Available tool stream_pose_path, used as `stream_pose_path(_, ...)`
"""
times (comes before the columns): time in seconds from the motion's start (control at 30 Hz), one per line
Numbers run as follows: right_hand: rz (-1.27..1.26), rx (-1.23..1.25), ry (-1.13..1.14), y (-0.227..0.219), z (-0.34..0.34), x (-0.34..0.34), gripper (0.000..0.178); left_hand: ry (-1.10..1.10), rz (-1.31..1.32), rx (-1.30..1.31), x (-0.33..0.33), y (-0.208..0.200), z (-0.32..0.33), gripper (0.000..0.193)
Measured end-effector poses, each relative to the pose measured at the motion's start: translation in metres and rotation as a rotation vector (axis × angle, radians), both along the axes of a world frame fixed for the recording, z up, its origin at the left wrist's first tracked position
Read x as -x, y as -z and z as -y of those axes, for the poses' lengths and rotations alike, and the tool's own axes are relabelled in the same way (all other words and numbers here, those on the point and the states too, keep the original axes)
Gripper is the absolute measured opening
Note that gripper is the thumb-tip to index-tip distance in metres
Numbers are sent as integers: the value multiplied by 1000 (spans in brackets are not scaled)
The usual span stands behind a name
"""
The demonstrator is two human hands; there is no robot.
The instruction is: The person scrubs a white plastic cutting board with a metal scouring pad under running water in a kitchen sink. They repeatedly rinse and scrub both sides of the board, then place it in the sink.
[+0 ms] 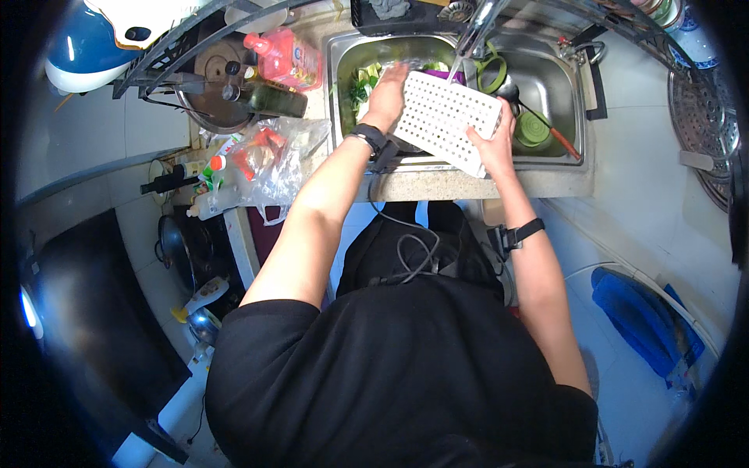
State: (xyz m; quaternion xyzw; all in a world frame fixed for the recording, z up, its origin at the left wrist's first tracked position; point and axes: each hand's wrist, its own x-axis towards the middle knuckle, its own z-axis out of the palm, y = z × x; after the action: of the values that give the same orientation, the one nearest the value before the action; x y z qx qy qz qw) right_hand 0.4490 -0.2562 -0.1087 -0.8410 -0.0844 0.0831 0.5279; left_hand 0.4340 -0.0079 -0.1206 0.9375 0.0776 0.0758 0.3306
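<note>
A white rectangular drain basket [443, 115] with rows of holes is tilted over the sink, below the faucet [477, 33]. My right hand [497, 148] grips its right end, thumb on the holed face and the other fingers mostly hidden behind it. Along the left end lies my left hand [387, 97], slightly blurred, with fingers stretched out against the edge. Chopped green leaves [362, 84] show in the left basin beside my left hand. Part of a purple thing [457, 77] peeks out behind the basket.
The right basin [546, 70] holds a black ladle with a red-brown handle [563, 143] and a green round item [532, 129]. Left on the counter are a pink soap bottle [292, 61], a dark green bottle [275, 100] and a clear plastic bag [277, 160]. A wire rack [175, 62] overhangs the counter.
</note>
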Motion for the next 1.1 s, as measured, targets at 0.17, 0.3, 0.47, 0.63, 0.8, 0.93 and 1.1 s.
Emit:
stream_pose_path(0.17,-11,-18,36,-2,-6,-1,97,142,-21,66,-5,-6,58,49)
stream_pose_path(0.3,-7,21,27,-1,-2,-2,98,263,241,118,5,13,61,55)
stream_pose_path(0.47,40,32,4,3,-6,0,100,-57,-82,-154,2,41,-38,55)
stream_pose_path(0.63,19,37,50,6,-10,-3,95,202,15,143,-7,21,69,55)
stream_pose_path(0.8,10,-59,33,11,-4,-7,94,304,35,-4,13,10,-1,57)
stream_pose_path(0.93,6,-87,47,20,-8,-7,85,38,-90,-87,12,28,-32,53)
stream_pose_path(1.1,18,-88,73,30,-13,-17,65,291,152,-22,19,10,67,57)
